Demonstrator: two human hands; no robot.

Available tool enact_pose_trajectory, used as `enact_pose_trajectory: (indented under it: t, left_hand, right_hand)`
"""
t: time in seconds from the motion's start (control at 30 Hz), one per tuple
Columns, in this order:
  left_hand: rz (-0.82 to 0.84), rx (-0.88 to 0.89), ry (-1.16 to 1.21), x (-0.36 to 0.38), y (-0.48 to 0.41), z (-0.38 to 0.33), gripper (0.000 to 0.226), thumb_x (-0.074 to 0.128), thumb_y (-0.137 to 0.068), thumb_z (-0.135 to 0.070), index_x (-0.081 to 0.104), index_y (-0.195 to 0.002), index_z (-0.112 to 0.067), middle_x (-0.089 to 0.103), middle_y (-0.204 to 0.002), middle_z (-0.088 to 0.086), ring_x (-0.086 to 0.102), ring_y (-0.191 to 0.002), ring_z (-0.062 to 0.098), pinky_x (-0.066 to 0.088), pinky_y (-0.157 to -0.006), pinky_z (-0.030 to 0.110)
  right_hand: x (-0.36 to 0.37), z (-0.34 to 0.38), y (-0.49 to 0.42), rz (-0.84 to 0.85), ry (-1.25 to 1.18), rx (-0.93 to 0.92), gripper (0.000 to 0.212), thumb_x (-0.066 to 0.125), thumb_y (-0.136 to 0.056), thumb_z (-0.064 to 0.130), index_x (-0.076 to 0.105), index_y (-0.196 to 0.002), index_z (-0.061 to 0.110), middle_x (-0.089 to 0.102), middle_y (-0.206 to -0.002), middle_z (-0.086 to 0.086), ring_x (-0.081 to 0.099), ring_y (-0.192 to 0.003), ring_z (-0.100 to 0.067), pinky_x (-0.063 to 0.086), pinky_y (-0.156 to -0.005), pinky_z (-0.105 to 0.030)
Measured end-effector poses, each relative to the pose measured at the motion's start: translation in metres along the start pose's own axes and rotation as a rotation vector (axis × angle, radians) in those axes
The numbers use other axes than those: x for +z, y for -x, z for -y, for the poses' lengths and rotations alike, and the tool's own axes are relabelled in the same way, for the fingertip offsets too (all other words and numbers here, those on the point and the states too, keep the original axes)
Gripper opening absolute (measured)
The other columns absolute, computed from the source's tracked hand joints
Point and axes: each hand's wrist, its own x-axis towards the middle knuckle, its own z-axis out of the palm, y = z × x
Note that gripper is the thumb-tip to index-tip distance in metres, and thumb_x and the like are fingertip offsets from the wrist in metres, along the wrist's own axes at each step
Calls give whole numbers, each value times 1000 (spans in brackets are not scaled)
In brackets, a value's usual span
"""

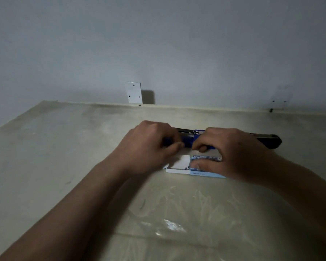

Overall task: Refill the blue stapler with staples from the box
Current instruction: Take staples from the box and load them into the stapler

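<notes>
Box [194, 167] lies on the table [64, 147], tray slid partly out so staples are reachable. Stapler [190, 139] lies just behind the box, opened flat (rail up for loading, I judge). Right hand [228, 151] presses the box, thumb on its top, steadying it. Left hand [151, 146], just left of the box, pinches fingertips together; staples between them too blurred to tell.

Pale plastic-covered table [64, 157]: blue stapler [188, 141] opened flat, staple box [196, 171] just beside.
</notes>
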Motion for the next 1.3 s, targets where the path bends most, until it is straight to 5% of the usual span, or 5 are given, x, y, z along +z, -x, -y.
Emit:
enact_pose_trajectory:
  t: [0.27,0.47,0.83,1.1,1.3]
  left_hand:
    - [135,39,32,2,-1,2,10,68,-80,-38,70,-78,-28,67,-73,-15,56,-63,-8,45,-60,19]
    - [156,17,69,4,-1,3,13,74,-80,-28,66,-71,-23,65,-59,-14,59,-55,-2,41,-54,11]
    - [127,20,-9,5,-1,5,12,72,-79,-28,63,-72,-24,62,-68,-11,54,-61,-1,43,-58,24]
    - [85,63,98,7,-1,-2,7,72,-78,-29,67,-74,-28,61,-85,-8,53,-67,-7,36,-63,13]
    - [118,33,80,15,-1,-8,10,75,-77,-30,69,-70,-27,66,-88,-6,63,-85,8,49,-80,33]
  right_hand:
    - [5,3,4,60,104,-8,60,48,-65,80,62,-99,33,60,-91,14,59,-81,-7,52,-68,-35]
    - [5,2,2,67,97,11,54,49,-66,77,61,-97,34,58,-89,14,56,-78,-5,50,-67,-34]
    - [3,0,3,79,41,52,53,55,-65,73,63,-98,32,60,-91,14,56,-82,-6,50,-73,-34]
    - [4,0,1,76,18,62,56,52,-63,75,63,-97,32,59,-89,14,55,-81,-5,50,-72,-36]
    - [5,-1,1,68,18,58,56,52,-61,76,63,-94,32,59,-86,13,57,-79,-8,50,-71,-37]
